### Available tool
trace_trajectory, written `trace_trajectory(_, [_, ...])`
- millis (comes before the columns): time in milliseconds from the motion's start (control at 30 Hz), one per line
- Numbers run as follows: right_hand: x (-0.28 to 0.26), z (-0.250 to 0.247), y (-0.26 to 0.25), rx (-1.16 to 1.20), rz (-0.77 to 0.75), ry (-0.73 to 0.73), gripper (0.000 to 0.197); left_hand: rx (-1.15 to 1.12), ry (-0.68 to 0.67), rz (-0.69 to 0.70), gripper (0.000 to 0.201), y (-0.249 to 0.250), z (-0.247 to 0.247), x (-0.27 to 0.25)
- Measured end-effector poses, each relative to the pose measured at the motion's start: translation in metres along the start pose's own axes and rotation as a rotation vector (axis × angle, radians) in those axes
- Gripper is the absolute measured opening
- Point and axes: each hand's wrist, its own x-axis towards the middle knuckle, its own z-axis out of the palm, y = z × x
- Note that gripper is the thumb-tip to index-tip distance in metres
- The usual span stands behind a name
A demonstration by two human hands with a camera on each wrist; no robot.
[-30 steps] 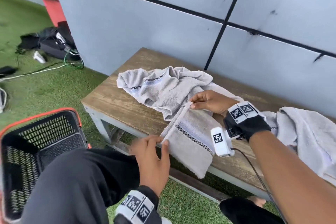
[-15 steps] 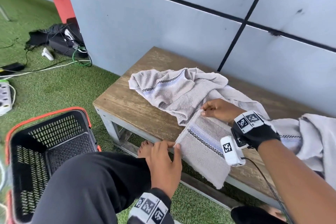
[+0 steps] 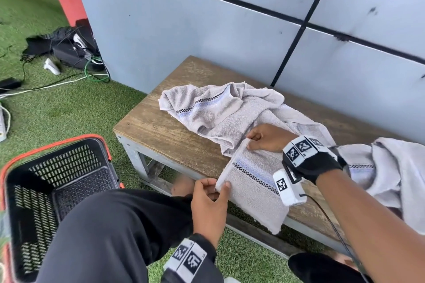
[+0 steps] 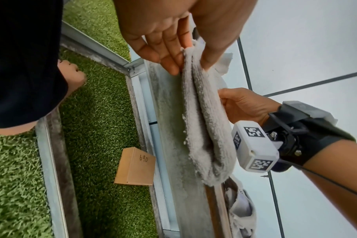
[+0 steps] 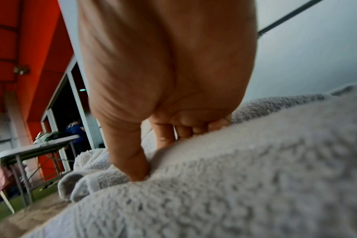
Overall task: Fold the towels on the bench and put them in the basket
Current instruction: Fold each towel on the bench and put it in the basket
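One towel (image 3: 250,181) is mid-fold, both grips pinching its doubled edge: left hand (image 3: 210,204) near corner, right hand (image 3: 266,139) far. Beyond the right grip, more towels (image 3: 218,110) lie crumpled on the surface (image 3: 158,131), and nothing shows in the basket (image 3: 57,179).

towel (image 3: 250,181): pale grey terry cloth, nubbly matt loops, woven checked band
bench (image 3: 161,135): top is rough weathered wood, matt; frame looks like dull grey metal
basket (image 3: 57,181), at 8 o'clock from the bench: black perforated plastic, orange rim, slight sheen
box (image 4: 136,167): plain brown cardboard, matt
ground (image 3: 69,108): fake turf, fuzzy green
wall (image 3: 207,30) at 12 o'clock: smooth matt grey panels
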Motion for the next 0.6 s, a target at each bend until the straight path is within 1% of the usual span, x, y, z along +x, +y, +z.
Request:
trace_trajectory(67, [-0.005, -0.001, -0.002, 0.052, 0.009, 0.033, 0.026, -0.036, 0.005, -0.012, 0.023, -0.002, 0.001, 0.001])
trace_trajectory(167, [-0.016, -0.005, -0.001, 0.117, 0.014, 0.085, 0.029, -0.066, 0.019, 0.016, 0.021, -0.002, 0.003, 0.0])
trace_trajectory(200, [-0.021, -0.006, 0.001, 0.145, 0.014, 0.094, 0.028, -0.07, 0.021, 0.03, 0.021, 0.0, 0.004, -0.002])
trace_trajectory(267, [-0.034, -0.008, 0.006, 0.212, 0.001, 0.12, 0.018, -0.09, 0.018, 0.059, 0.02, 0.004, 0.005, -0.003])
trace_trajectory(300, [-0.04, -0.009, 0.008, 0.265, -0.015, 0.131, 0.015, -0.096, 0.019, 0.076, 0.019, 0.006, 0.005, -0.003])
trace_trajectory(400, [-0.064, -0.011, 0.019, 0.519, -0.066, 0.152, 0.019, -0.057, 0.012, 0.158, 0.018, 0.012, 0.007, -0.001])
trace_trajectory(500, [-0.1, -0.013, 0.034, 0.662, -0.069, 0.233, 0.021, -0.035, -0.029, 0.227, 0.018, 0.032, 0.016, 0.0])
trace_trajectory(600, [-0.141, -0.016, 0.055, 0.734, -0.073, 0.331, 0.023, 0.034, -0.153, 0.294, 0.018, 0.06, 0.031, 0.009])
